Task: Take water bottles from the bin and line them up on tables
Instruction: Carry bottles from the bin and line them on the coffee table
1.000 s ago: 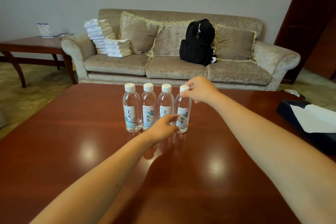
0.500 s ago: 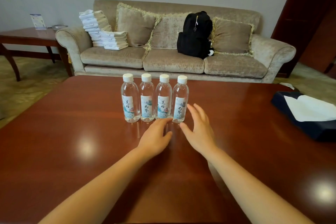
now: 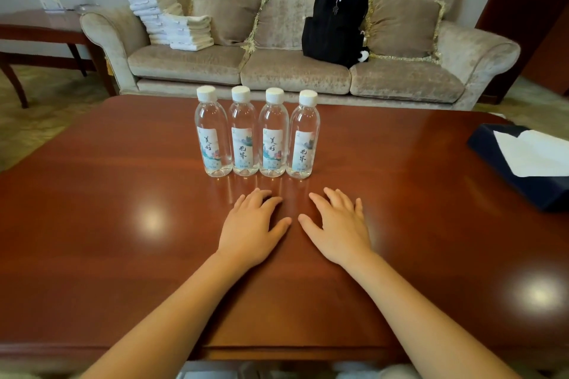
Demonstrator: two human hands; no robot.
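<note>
Several clear water bottles with white caps and pale printed labels stand upright in a tight row on the red-brown wooden table (image 3: 92,224); the leftmost bottle (image 3: 212,135) and the rightmost bottle (image 3: 303,137) bound the row. My left hand (image 3: 252,224) lies flat on the table just in front of the row, fingers relaxed, holding nothing. My right hand (image 3: 337,224) lies flat beside it, also empty. Both hands are a short way clear of the bottles. No bin is recognisable in view.
A dark blue box with white tissue (image 3: 523,160) sits at the table's right edge. Behind the table stands a beige sofa (image 3: 292,71) with a black backpack (image 3: 335,18), cushions and stacked towels (image 3: 166,15). A side table (image 3: 40,28) is at far left.
My right hand let go of the rightmost bottle's cap and my left left the bottles' base. Both drew back toward me and now rest flat on the table.
</note>
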